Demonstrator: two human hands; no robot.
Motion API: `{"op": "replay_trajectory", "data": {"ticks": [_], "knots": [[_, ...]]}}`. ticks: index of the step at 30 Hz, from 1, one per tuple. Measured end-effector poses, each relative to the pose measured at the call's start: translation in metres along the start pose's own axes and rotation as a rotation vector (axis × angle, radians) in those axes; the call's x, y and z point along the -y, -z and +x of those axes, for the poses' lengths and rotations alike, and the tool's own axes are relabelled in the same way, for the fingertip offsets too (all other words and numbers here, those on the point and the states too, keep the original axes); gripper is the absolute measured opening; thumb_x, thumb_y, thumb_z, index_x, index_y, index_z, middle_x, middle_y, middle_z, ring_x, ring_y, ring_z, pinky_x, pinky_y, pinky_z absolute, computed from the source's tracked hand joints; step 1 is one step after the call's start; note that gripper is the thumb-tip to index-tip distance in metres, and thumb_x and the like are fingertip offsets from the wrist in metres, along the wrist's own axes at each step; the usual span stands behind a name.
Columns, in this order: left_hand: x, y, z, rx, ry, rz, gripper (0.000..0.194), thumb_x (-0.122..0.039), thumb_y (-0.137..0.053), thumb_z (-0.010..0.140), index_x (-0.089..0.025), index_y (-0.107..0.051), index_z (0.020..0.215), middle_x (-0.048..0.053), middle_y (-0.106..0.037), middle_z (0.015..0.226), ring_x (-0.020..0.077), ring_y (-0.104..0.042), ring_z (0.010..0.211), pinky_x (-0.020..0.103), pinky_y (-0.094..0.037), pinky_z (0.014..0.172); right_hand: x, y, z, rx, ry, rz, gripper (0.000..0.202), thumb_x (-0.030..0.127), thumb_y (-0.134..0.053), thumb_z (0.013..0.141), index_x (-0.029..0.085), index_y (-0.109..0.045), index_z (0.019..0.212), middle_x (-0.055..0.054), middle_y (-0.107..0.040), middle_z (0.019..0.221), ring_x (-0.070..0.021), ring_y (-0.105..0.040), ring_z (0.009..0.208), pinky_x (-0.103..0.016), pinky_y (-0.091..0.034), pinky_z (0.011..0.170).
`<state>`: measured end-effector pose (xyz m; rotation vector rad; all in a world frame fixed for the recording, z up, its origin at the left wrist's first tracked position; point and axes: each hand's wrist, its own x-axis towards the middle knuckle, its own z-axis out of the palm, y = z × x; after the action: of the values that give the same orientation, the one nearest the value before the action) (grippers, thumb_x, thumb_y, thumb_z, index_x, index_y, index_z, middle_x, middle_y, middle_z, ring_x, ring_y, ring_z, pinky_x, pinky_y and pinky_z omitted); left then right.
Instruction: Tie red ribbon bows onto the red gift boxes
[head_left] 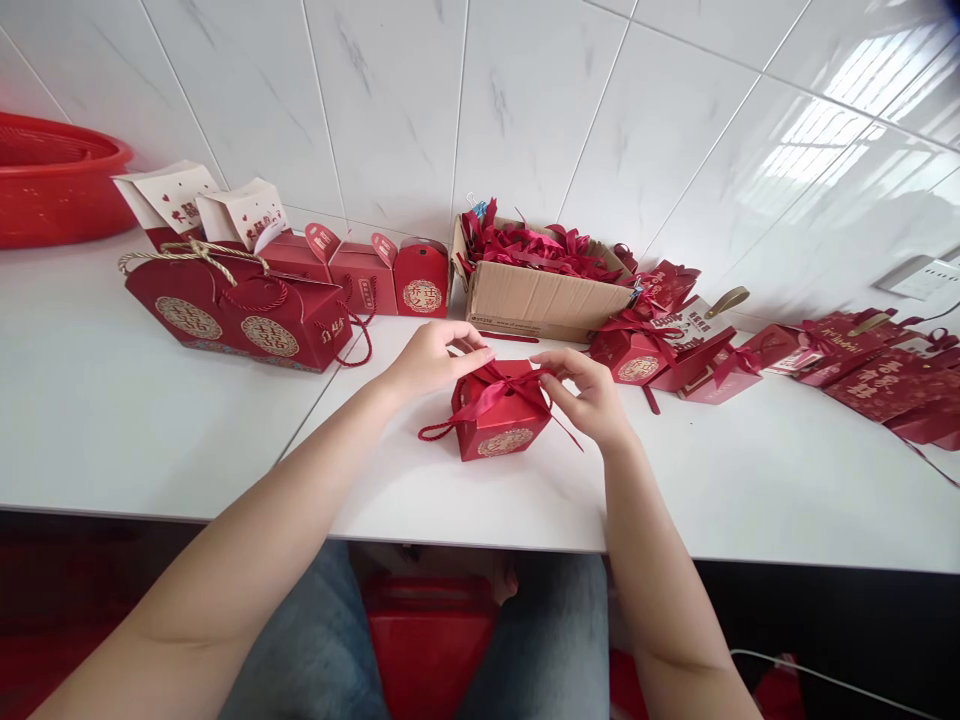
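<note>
A small red gift box [504,440] with a round gold emblem stands upright on the white table [465,505]. Tied across its top is a red ribbon bow [491,392], and a twisted red cord [436,433] loops out at its left side. My left hand [435,358] is at the upper left of the bow, its thumb and fingertips pinched together at the ribbon. At the bow's right side, my right hand [585,392] has thumb and fingers closed around the right part of the ribbon.
Behind the box, a cardboard carton [547,295] holds red ribbons. A large red box with rope handles [232,318] and smaller boxes stand left. More red boxes [637,365] and bags [885,380] line the right side. A red basket [60,205] sits far left.
</note>
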<state>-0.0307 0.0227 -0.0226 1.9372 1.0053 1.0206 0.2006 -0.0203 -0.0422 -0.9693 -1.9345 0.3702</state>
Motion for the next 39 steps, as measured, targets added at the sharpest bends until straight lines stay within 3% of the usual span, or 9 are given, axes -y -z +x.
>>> {"op": "replay_trajectory", "data": {"ticks": [5,12,16,22,30,35,39], "knots": [[0.001,0.001,0.0,-0.004,0.004,-0.013,0.014,-0.029,-0.066,0.075,-0.015,-0.065,0.078,0.004,-0.068,0.084,0.016,-0.063,0.076,0.03,-0.05,0.072,0.0,-0.006,0.001,-0.116,0.052,-0.079,0.027,0.013,-0.051,0.083,0.025,-0.065,0.102,-0.003,-0.069,0.092,-0.0156,-0.064,0.08,-0.03,-0.053,0.067],[0.0,0.002,-0.001,0.024,-0.053,0.013,0.016,-0.032,-0.067,0.076,-0.016,-0.064,0.076,0.004,-0.068,0.086,0.018,-0.064,0.084,0.032,-0.051,0.076,0.001,-0.009,0.001,-0.161,0.067,-0.109,0.033,0.009,-0.05,0.08,0.025,-0.064,0.106,-0.003,-0.068,0.095,-0.0153,-0.064,0.082,-0.03,-0.055,0.067],[-0.006,-0.009,-0.005,0.016,-0.093,0.048,0.02,-0.037,-0.064,0.08,-0.02,-0.068,0.089,0.005,-0.065,0.103,0.0187,-0.062,0.094,0.034,-0.049,0.084,0.003,-0.012,0.003,-0.193,0.055,-0.129,0.027,0.014,-0.053,0.081,0.024,-0.064,0.104,-0.003,-0.067,0.094,-0.0144,-0.063,0.078,-0.029,-0.055,0.064],[-0.006,-0.031,-0.01,-0.024,-0.092,0.012,0.022,-0.043,-0.07,0.076,-0.021,-0.073,0.08,0.006,-0.063,0.102,0.0209,-0.06,0.1,0.037,-0.044,0.096,0.001,-0.015,0.002,-0.237,0.042,-0.134,0.027,0.013,-0.054,0.08,0.025,-0.065,0.101,-0.004,-0.065,0.096,-0.015,-0.063,0.081,-0.03,-0.056,0.064],[-0.011,-0.037,-0.013,-0.027,0.074,-0.105,0.029,-0.048,-0.072,0.073,-0.019,-0.07,0.071,0.005,-0.065,0.1,0.0211,-0.061,0.094,0.036,-0.046,0.089,0.003,-0.017,0.003,-0.293,-0.013,-0.161,0.02,0.015,-0.056,0.078,0.024,-0.063,0.094,-0.001,-0.065,0.086,-0.0126,-0.059,0.066,-0.029,-0.053,0.06],[-0.01,-0.036,-0.012,-0.02,0.046,-0.057,0.021,-0.039,-0.074,0.071,-0.018,-0.07,0.069,0.006,-0.065,0.104,0.0214,-0.062,0.096,0.037,-0.045,0.093,0.005,-0.017,0.002,-0.308,-0.125,-0.131,0.013,0.015,-0.058,0.073,0.023,-0.052,0.08,0.006,-0.052,0.061,-0.0095,-0.047,0.052,-0.023,-0.042,0.05],[-0.008,-0.035,-0.012,0.04,0.034,-0.064,0.02,-0.037,-0.074,0.07,-0.017,-0.071,0.067,0.007,-0.067,0.109,0.0222,-0.064,0.096,0.037,-0.047,0.091,0.008,-0.017,0.0,-0.31,-0.107,-0.129,0.013,0.014,-0.055,0.071,0.023,-0.046,0.075,0.007,-0.051,0.06,-0.0094,-0.045,0.052,-0.022,-0.038,0.049]]}}
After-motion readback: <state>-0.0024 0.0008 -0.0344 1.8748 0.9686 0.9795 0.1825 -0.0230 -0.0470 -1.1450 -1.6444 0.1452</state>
